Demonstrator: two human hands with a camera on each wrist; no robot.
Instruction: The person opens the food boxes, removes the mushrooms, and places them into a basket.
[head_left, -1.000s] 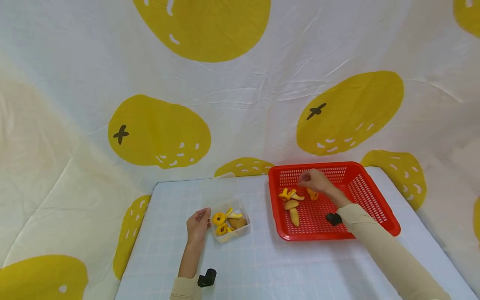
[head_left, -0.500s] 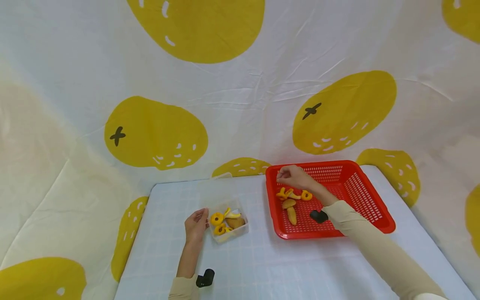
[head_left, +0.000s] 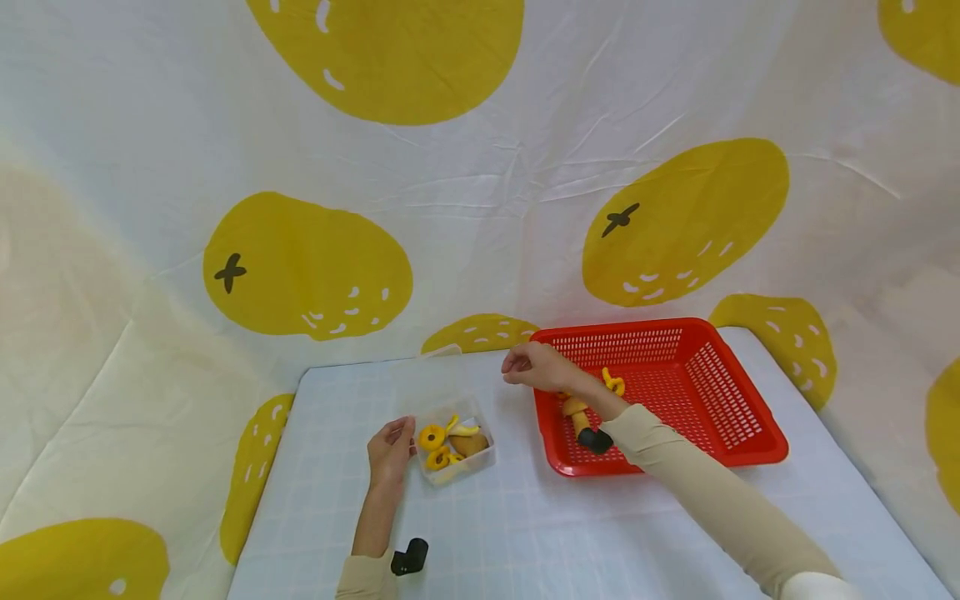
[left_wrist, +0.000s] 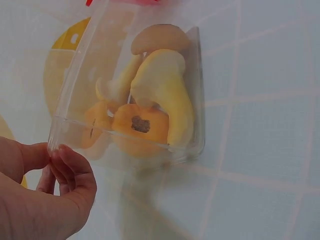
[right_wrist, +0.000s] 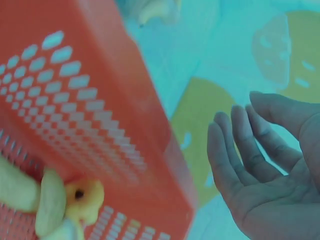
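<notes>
My left hand pinches the upper left edge of a clear plastic box between thumb and fingers. Inside the box lie several toy mushrooms: an orange one with a dark centre, a pale yellow one and a brown-capped one. My right hand hangs over the left rim of a red plastic basket, fingers loosely bent and holding nothing. In the basket are a tan mushroom, partly behind my wrist, and a yellow-orange mushroom. More yellow pieces there are mostly hidden by my right arm.
The box's clear lid stands raised behind it. A white cloth with faint checks covers the table. Behind hangs a curtain printed with yellow fruit. A black wrist camera overlaps the basket.
My right hand has travelled left, from above the basket's middle to past its left rim, without a visible load. My left hand stays on the box; the view has shifted slightly.
</notes>
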